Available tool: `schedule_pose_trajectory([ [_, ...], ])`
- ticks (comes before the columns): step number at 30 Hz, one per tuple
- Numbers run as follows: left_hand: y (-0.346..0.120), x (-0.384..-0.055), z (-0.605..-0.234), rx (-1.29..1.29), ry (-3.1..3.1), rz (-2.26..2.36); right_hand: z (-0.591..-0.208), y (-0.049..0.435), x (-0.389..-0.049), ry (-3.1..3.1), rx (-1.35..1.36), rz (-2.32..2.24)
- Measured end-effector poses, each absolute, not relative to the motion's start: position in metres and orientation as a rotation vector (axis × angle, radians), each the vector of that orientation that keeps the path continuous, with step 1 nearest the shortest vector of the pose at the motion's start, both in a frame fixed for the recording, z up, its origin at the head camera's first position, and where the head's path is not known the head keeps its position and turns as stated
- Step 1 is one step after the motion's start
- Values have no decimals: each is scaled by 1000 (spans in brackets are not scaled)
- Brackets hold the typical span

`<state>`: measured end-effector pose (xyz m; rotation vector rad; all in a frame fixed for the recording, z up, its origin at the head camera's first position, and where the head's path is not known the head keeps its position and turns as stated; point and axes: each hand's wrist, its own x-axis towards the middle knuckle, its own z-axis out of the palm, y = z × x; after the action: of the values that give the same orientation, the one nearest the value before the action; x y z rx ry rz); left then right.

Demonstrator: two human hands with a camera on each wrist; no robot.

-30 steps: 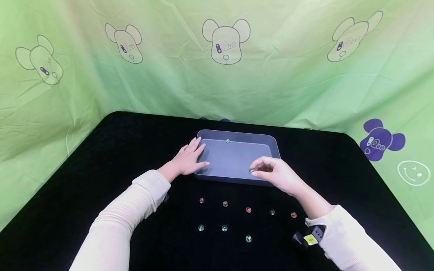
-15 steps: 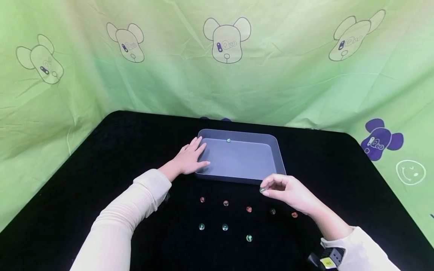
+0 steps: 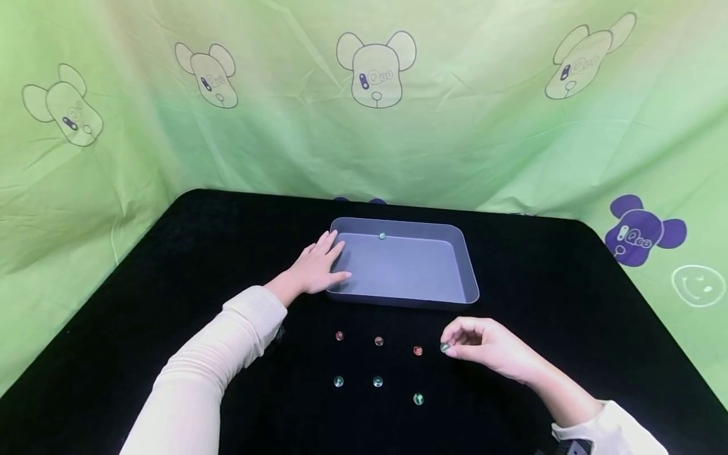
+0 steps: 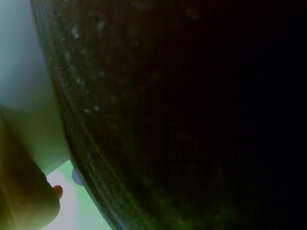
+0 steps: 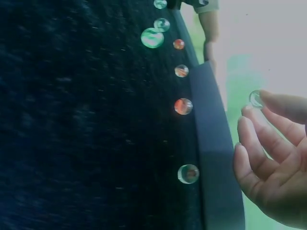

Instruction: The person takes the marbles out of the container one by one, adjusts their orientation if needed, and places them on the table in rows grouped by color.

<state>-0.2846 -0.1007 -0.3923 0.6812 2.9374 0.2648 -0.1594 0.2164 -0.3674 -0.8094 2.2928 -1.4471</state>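
In the head view my right hand (image 3: 491, 347) pinches a clear green marble (image 3: 444, 347) between thumb and fingertips, in front of the tray's near right corner. The right wrist view shows that marble (image 5: 255, 98) too, held above the table. My left hand (image 3: 313, 265) rests on the left wall of a shallow grey tray (image 3: 398, 268), fingers spread straight. One green marble (image 3: 382, 236) lies in the tray near its far wall. Left of the right hand are reddish marbles (image 3: 418, 351); a clear marble with a reddish core (image 5: 188, 174) shows in the right wrist view.
Nearer the front on the black tabletop (image 3: 170, 265) lie two bluish-green marbles (image 3: 378, 382) and a brighter green one (image 3: 418, 399). A green curtain (image 3: 273, 126) with bear-like figures hangs behind the table. The left wrist view is mostly dark.
My right hand has moved from over the tray's near right part toward me and slightly right, still pinching the marble. It now hides the row's right end. The left hand stays put.
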Motion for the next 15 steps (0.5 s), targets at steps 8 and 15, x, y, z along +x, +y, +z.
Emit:
schedule_pose_trajectory([
  [8, -100, -286, -392, 681, 2930, 268, -377, 224, -148, 2233, -818, -1423],
  [15, -101, -286, -393, 676, 2928, 272, -388, 230, -140, 2097, -857, -1463],
])
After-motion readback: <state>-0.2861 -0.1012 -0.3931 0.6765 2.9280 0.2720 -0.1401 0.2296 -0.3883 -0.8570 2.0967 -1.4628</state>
